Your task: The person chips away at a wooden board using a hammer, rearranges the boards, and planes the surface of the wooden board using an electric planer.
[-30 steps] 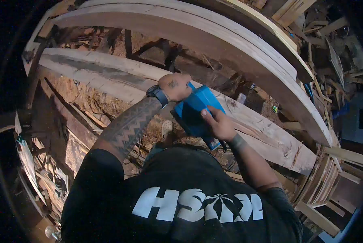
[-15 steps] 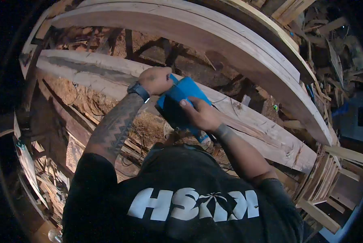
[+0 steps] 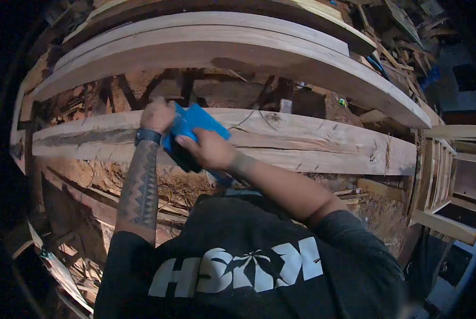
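Observation:
A blue power planer (image 3: 205, 120) sits over the left-middle part of a long, pale wooden beam (image 3: 323, 135). My left hand (image 3: 158, 115) is closed round its left end, with the fingertips partly hidden. On the near side, my right hand (image 3: 212, 150) grips the planer's handle, its thumb lying along the top. A dark side of the tool faces me. Dark streaks and cracks run along the beam's upper face. Whether the planer's base touches the wood along its whole length is hidden.
Beyond the beam lie thick curved planks (image 3: 238, 48), side by side. A wooden frame (image 3: 442, 178) stands at the right end. Wood shavings (image 3: 116, 178) and offcuts cover the ground near my body. Scrap wood (image 3: 402, 48) is heaped at the upper right.
Both hands and the planer have moved left along the beam. My view has also turned, so the beam now lies more level across it. Both hands still hold the planer.

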Motion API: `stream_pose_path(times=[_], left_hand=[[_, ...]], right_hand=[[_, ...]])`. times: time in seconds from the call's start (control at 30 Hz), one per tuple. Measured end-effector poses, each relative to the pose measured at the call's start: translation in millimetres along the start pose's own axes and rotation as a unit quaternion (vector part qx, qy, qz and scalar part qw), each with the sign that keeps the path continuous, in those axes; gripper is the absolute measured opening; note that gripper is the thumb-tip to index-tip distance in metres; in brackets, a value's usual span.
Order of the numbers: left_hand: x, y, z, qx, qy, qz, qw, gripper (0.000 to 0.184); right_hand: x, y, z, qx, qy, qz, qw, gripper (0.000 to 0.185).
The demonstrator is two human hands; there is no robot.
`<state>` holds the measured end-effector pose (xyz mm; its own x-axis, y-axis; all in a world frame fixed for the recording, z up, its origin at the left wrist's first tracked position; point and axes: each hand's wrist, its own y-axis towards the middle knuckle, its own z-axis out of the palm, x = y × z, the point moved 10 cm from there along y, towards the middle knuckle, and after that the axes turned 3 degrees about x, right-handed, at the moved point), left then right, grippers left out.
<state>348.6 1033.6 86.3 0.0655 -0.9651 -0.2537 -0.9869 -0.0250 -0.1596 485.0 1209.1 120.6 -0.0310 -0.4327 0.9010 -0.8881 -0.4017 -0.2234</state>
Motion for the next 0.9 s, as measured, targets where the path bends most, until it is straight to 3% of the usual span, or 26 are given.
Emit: stream_pose_path(times=[0.1,0.23,0.33,0.43,0.53,0.63,0.77,0.87,0.9], left_hand=[[-76.8,-45.4,-9.5,0.106,-0.099,0.054,0.988,0.055],[-69.8,-47.6,-16.4,0.03,-0.148,0.068,0.986,0.056],[-29.1,-28.3,8.0,-0.023,-0.09,0.087,0.992,0.047],[-17.6,-31.4,32.2,-0.039,-0.013,0.059,0.997,0.046],[-26.9,-28.9,68.4,-0.025,-0.018,0.128,0.991,0.049],[-37.6,-37.1,85.3,-0.061,0.019,0.12,0.991,0.051],[-43.7,-39.6,84.0,-0.026,0.008,0.143,0.989,0.053],[-49.6,-40.0,79.8,-0.002,0.025,0.146,0.989,0.056],[-48.8,-40.3,78.9,-0.003,0.028,0.147,0.989,0.057]], right_hand=[[-38.6,-93.2,-53.6,-0.036,-0.032,0.035,0.998,0.066],[-100.6,-194.6,-102.1,-0.067,0.027,0.137,0.988,0.046],[-118.9,-200.0,-111.3,-0.111,0.08,0.146,0.98,0.046],[-93.1,-151.6,-120.0,-0.15,0.021,0.077,0.985,0.047],[-78.9,-120.6,-119.2,-0.174,0.039,0.085,0.98,0.048],[-85.9,-133.7,-112.2,-0.177,0.042,0.097,0.979,0.048],[-87.9,-203.4,-101.2,-0.215,0.045,0.132,0.967,0.041],[-83.0,-237.6,-88.4,-0.258,0.009,0.152,0.954,0.038],[-77.8,-232.7,-90.0,-0.273,-0.057,0.115,0.953,0.038]])
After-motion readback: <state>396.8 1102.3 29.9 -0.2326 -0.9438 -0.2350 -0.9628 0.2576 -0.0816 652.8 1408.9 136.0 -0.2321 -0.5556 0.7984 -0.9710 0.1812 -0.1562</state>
